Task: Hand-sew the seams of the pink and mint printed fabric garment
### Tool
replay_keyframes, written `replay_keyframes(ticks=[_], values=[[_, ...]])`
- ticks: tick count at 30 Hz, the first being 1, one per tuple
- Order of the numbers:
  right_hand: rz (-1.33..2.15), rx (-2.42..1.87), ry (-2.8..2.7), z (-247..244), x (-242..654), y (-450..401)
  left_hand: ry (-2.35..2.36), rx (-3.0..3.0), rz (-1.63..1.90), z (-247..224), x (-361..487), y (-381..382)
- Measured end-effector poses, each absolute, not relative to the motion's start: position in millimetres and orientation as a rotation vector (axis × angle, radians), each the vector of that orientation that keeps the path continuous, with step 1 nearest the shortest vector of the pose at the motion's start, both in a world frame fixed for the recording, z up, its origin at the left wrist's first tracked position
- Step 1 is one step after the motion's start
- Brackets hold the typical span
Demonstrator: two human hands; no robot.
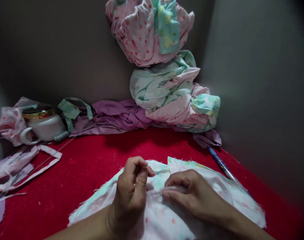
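A pale cloth piece [164, 220] with pink dots, mint-green patches and frayed edges is spread in front of me. Raised just over its upper middle, my left hand [131, 185] is closed, thumb and fingertips pinched together; whatever they may grip is too small to make out. My right hand [192, 191] lies on the cloth, thumb and fingers closed on a gathered fold of it. Between the two hands runs a puckered line in the fabric. The lower part of the cloth goes out of view at the bottom.
Red fabric [54, 180] covers the surface. A blue pen [220, 163] lies at the right. Behind are bundled printed cloths [167, 96], purple fabric [121, 115] and a white mug [45, 126] with a gold-rimmed lid. Cloth strips [48, 163] lie left.
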State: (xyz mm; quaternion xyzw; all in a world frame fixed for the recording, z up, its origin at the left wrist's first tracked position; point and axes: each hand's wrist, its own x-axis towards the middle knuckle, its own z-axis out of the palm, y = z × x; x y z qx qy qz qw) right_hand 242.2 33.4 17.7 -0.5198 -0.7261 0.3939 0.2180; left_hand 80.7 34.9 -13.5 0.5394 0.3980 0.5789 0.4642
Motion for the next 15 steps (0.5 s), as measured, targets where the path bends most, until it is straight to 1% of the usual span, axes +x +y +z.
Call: replay_keyframes(ticks=[3,5,10,15], values=[[0.559,-1.258,-2.480,34,261,37,0.992,1.613,1.383,-20,75,34],[0.382,-1.136,-2.656,46,273,41,1.016,1.732,1.379,-20,72,34],[0.293,-1.024,-2.843,74,299,50,1.048,1.771,1.428,-16,74,33],[0.321,-1.151,-2.837,82,321,47,1.104,1.574,1.446,-9,81,30]])
